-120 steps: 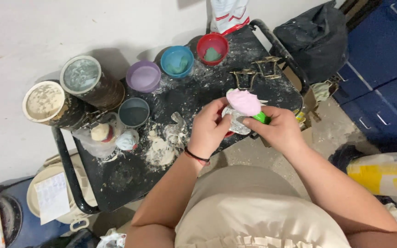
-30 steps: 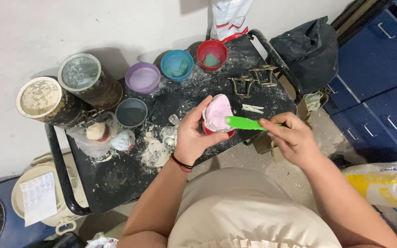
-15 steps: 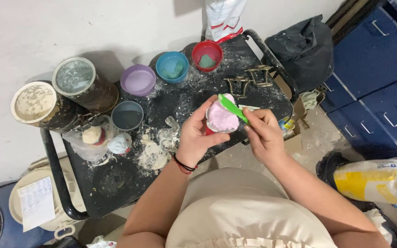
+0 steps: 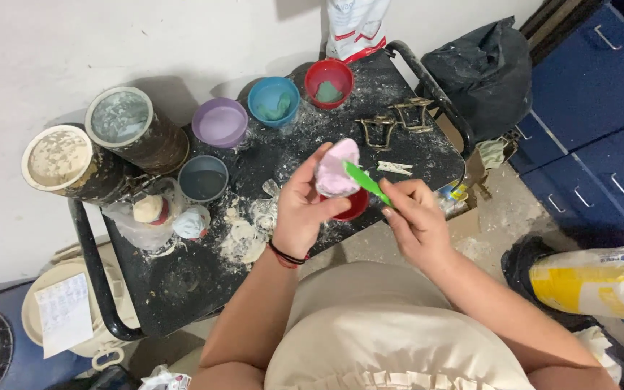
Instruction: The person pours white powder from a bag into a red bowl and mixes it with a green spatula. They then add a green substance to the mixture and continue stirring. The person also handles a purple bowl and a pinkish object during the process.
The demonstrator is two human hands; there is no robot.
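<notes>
My left hand (image 4: pixel 299 211) grips a small pink flexible bowl (image 4: pixel 336 169), tilted on its side with the opening turned toward my right. My right hand (image 4: pixel 414 221) pinches a green spatula (image 4: pixel 366 183) whose tip reaches into the pink bowl. Just below the pink bowl, a red bowl (image 4: pixel 353 208) sits on the black cart top (image 4: pixel 182 274), partly hidden by my hands.
Purple (image 4: pixel 219 123), blue (image 4: pixel 274 100), red (image 4: pixel 328 81) and grey (image 4: pixel 204 178) bowls and two powder-crusted tins (image 4: pixel 61 159) (image 4: pixel 126 123) stand on the cart. White powder, metal clips (image 4: pixel 399 119), a black bag (image 4: pixel 482 68), blue drawers (image 4: pixel 601 123) and a sack (image 4: pixel 594 278) surround it.
The pink bowl has tilted further and risen slightly in my left hand. My right hand brought the green spatula from beside the bowl into its opening.
</notes>
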